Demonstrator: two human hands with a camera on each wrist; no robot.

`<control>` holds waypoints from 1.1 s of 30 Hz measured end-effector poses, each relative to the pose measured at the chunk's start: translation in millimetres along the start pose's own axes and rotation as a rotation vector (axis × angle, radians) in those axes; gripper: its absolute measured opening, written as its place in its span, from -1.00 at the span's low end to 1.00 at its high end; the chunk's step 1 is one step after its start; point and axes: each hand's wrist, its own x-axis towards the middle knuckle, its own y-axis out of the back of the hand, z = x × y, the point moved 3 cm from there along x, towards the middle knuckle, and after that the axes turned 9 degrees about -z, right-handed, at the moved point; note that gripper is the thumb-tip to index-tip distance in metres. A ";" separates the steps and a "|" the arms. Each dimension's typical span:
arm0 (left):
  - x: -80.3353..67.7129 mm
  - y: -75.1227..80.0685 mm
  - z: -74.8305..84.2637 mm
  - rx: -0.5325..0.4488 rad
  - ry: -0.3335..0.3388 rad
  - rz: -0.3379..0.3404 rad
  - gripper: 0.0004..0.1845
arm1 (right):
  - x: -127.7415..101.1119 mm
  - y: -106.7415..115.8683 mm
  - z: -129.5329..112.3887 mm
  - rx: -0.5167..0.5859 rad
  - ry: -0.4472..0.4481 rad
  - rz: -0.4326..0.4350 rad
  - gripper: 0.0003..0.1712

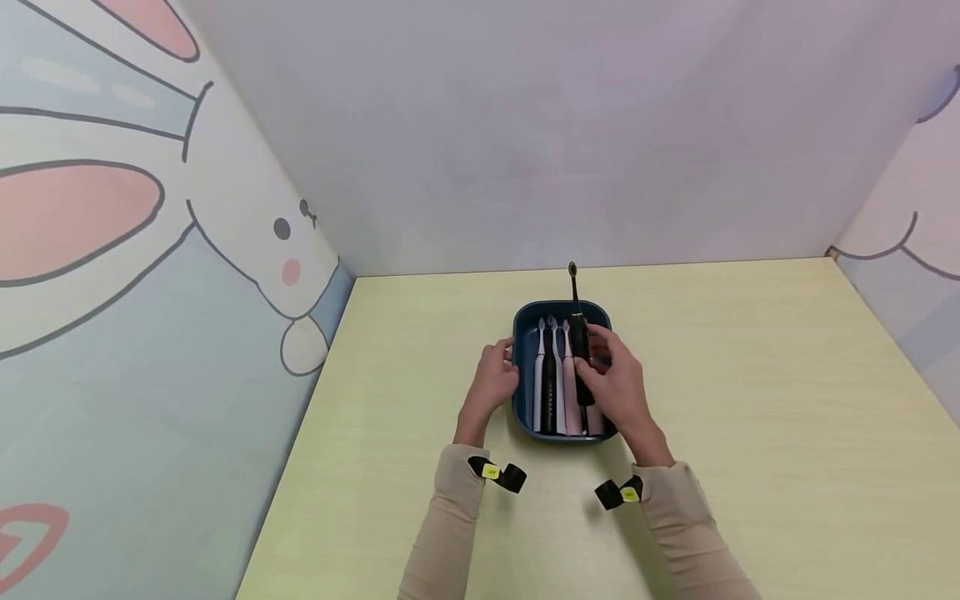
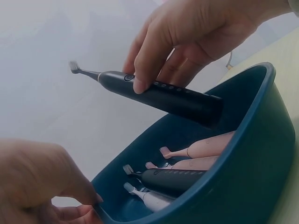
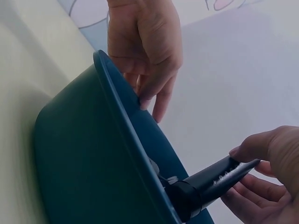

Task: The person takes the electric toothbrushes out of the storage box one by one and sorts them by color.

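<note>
A dark blue plastic bin (image 2: 266,158) with rounded corners stands on the table. My left hand (image 1: 495,377) grips its left rim, thumb inside the edge and fingers along the outer wall. In my right hand (image 1: 622,387), a black electric toothbrush (image 2: 161,99) is pinched by the handle between thumb and fingers. It is raised over the right side of the bin, brush head pointing away from me. Below it lie several more electric toothbrushes side by side: a white one (image 2: 156,200) at the left, another black one (image 2: 170,181), and pink ones (image 2: 212,145) towards the right.
The pale yellow table (image 1: 750,383) extends to both sides of the bin. A plain light wall (image 1: 570,150) rises behind it, and a side wall with a rabbit drawing (image 1: 247,225) stands at the left. Dark straps (image 1: 491,472) with small cameras sit on both wrists.
</note>
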 end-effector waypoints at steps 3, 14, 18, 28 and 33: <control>-0.5 0.2 0.0 -0.003 0.009 -0.002 -0.43 | 0.7 1.2 0.0 0.017 0.011 0.014 -0.39; -0.4 2.4 -1.4 -0.006 -0.006 -0.004 -0.43 | 5.8 4.2 -2.6 0.047 0.036 0.058 -0.41; -0.7 2.2 -1.7 -0.009 -0.002 -0.005 -0.43 | 10.1 8.2 -3.4 0.039 0.031 0.070 -0.40; -0.1 -0.4 -3.1 0.017 -0.030 0.006 -0.45 | 19.9 32.9 -9.5 0.075 0.017 0.129 -0.43; 0.5 -0.3 -2.4 0.017 -0.037 0.005 -0.45 | 29.1 48.0 -0.5 0.117 0.000 0.196 -0.42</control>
